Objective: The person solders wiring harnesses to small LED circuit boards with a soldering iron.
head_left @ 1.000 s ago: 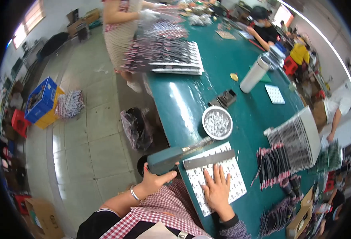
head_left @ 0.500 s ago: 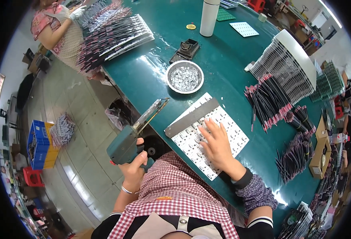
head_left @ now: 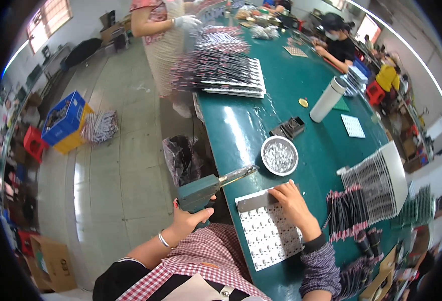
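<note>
My left hand [head_left: 190, 222] is wrapped around the handle of a dark green soldering gun [head_left: 200, 193]. The gun's long metal tip reaches right, above the table edge, towards a white bowl [head_left: 296, 168] of small shiny bits. A white board panel [head_left: 266, 233] covered in rows of small parts lies at the table's near edge. Across its far end rests a flat grey bar [head_left: 253, 201]. My right hand [head_left: 295, 205] has its fingers closed over the bar's right end, hiding that end; its palm is above the panel.
Past the bowl are a black block-like holder [head_left: 288, 128] and a white bottle [head_left: 327, 100]. Bundles of black wires [head_left: 348, 213] and a rack of boards [head_left: 371, 185] stand at right. A co-worker [head_left: 163, 50] stands beside stacked wired boards [head_left: 236, 75]; a bag-lined bin [head_left: 182, 158] is below the edge.
My view has turned up and left. My right hand went from lying spread on the panel to the grey bar's end. The soldering gun has swung, its tip now pointing more to the right.
</note>
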Tool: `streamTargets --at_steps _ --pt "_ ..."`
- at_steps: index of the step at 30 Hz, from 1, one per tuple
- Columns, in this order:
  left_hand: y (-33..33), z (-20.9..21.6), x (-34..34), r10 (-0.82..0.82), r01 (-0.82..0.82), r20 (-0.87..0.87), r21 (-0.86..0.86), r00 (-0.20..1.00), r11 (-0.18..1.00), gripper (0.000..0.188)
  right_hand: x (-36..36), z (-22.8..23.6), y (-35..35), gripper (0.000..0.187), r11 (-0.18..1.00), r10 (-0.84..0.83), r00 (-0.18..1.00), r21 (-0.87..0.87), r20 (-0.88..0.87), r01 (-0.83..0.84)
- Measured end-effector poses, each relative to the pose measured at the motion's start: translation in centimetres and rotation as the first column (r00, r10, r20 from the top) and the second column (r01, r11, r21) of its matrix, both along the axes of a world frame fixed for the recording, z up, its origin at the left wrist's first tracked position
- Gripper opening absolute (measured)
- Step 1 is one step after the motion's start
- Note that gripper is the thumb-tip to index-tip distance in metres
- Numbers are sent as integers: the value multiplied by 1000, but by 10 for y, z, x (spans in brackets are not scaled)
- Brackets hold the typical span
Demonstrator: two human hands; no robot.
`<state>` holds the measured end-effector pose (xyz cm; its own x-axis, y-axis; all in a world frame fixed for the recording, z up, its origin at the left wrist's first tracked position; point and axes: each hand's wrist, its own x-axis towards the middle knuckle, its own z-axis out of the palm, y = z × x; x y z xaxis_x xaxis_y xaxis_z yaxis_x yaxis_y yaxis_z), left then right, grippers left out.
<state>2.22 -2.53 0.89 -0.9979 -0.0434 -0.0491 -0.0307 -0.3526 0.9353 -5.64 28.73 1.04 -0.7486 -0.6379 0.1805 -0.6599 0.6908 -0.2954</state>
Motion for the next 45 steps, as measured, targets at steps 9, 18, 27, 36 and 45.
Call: streamTargets --at_steps 9,18,27,36,45 --pt "0 -4 -3 -75 75 22 -24 997 997 37 14 2 -1 54 998 -45 990 -39 133 51" --pt "19 10 0 -175 173 88 26 981 985 45 157 -28 -53 74 935 -353 914 50 202 350" --pt "35 10 21 -222 218 39 88 974 972 55 169 -31 -42 66 939 -339 931 -8 136 343" --pt "33 -5 16 -315 315 -15 37 949 948 53 249 -19 54 59 391 -920 366 -325 -137 861" --pt "52 -2 11 -401 400 -4 71 916 914 62 321 -52 143 37 96 -878 91 14 -471 995"
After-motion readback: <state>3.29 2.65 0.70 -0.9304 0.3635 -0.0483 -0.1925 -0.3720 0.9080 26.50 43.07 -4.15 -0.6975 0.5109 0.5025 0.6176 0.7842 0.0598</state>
